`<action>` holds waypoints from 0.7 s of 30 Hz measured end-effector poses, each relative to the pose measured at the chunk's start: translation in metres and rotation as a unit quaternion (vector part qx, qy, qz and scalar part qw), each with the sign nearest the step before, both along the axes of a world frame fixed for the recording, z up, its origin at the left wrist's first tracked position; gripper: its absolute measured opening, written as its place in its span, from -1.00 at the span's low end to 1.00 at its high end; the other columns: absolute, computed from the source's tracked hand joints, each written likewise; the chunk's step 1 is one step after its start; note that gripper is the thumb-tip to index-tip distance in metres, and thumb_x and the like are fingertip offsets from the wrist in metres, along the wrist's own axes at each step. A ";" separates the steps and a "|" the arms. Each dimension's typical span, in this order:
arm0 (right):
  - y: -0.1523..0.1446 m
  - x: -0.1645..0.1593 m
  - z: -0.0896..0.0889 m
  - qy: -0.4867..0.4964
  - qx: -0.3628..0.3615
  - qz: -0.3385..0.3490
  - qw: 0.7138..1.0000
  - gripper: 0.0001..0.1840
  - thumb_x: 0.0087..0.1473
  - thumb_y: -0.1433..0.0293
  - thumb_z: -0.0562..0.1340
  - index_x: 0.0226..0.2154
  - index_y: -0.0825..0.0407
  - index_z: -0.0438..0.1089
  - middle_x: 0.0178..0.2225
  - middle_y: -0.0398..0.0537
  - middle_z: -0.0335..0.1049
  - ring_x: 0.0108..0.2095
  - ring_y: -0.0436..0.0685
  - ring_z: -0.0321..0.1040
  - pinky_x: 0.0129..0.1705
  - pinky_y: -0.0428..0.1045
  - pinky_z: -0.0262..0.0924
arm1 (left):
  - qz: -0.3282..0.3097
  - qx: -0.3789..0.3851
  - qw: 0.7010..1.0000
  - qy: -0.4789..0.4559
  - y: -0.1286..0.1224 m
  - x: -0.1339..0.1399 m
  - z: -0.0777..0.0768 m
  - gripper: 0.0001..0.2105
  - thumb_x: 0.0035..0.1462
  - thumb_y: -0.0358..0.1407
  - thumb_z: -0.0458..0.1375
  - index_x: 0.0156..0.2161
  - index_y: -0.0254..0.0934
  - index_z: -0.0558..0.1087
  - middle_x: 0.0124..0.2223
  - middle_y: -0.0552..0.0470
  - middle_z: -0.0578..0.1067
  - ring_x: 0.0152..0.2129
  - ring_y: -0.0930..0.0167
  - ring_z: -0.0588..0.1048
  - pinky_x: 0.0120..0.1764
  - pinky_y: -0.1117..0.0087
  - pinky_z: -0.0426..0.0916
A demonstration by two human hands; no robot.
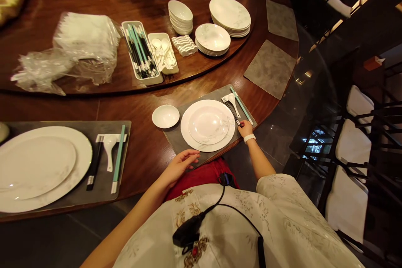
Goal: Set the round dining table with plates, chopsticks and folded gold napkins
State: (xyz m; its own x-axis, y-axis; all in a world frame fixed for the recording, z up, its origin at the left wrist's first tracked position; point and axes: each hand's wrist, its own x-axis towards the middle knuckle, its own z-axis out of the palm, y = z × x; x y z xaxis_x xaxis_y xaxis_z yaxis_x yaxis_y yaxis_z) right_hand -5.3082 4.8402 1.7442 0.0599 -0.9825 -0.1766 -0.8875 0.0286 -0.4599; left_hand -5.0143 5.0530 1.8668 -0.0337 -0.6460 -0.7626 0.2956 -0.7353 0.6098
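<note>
My right hand [246, 130], with a white band at the wrist, is closed on the silver-banded lower end of a pair of black chopsticks [231, 111]. Their tips lie on a white rest beside a white spoon [233, 104], with teal chopsticks [241, 104] further right. Left of these, a small plate [209, 123] sits on a larger white plate [186, 132], on a grey placemat [172, 136]. My left hand [185, 162] is open and holds nothing, fingers stretched near the plate's front rim. A white bowl [166, 116] stands at the mat's upper left.
On the turntable are a plastic-wrapped white stack [86, 37], a chopstick tray [159, 78], a spoon tray [176, 69], rests [185, 46], stacked bowls [180, 12] and plates [230, 12]. Another setting [37, 167] lies left. Bare placemats [271, 69] continue right; chairs [351, 146] stand beyond.
</note>
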 end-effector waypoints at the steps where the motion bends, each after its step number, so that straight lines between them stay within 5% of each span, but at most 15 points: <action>1: 0.000 0.000 0.000 0.000 0.001 0.000 1.000 -0.80 -0.18 0.53 0.19 -0.37 0.07 0.38 -0.40 -0.07 0.34 -0.33 0.10 0.27 -0.11 0.03 0.23 | -0.002 -0.001 1.000 0.000 0.000 0.000 0.000 -0.43 -0.21 0.10 0.35 -0.16 -0.28 0.50 -0.05 -0.16 0.55 -0.22 0.33 0.53 -0.32 0.44 0.34; 8: -0.023 0.006 0.009 0.035 -0.041 0.001 0.999 -0.79 0.01 0.33 0.23 -0.28 0.10 0.42 -0.35 0.00 0.39 -0.28 0.15 0.31 -0.10 0.05 0.23 | 0.005 0.011 1.000 0.002 0.002 0.001 0.003 -0.46 -0.19 0.07 0.35 -0.15 -0.26 0.50 -0.05 -0.13 0.55 -0.22 0.34 0.51 -0.29 0.43 0.33; 14: -0.059 0.029 0.015 0.088 -0.005 0.031 0.996 -0.80 0.07 0.38 0.23 -0.22 0.10 0.45 -0.19 0.11 0.44 -0.21 0.17 0.36 -0.12 0.02 0.21 | 0.007 0.001 1.000 -0.007 0.004 0.003 0.007 -0.47 -0.20 0.06 0.33 -0.17 -0.26 0.50 -0.08 -0.13 0.55 -0.24 0.34 0.51 -0.30 0.43 0.32; 21: -0.062 0.038 0.024 0.151 -0.002 0.054 0.987 -0.82 0.08 0.42 0.20 -0.27 0.10 0.49 -0.21 0.16 0.45 -0.25 0.19 0.40 -0.23 0.00 0.20 | 0.044 -0.007 0.999 0.008 0.008 0.014 -0.003 -0.50 -0.16 0.03 0.33 -0.16 -0.27 0.50 -0.09 -0.13 0.55 -0.27 0.38 0.50 -0.34 0.46 0.29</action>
State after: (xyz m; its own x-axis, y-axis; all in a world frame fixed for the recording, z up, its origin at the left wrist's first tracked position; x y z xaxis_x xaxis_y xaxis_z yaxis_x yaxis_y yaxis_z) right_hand -5.2704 4.7786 1.7680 0.1101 -0.9740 -0.1981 -0.9820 -0.0759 -0.1730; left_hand -4.9999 5.0613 1.8638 0.0117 -0.6583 -0.7527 0.3692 -0.6967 0.6151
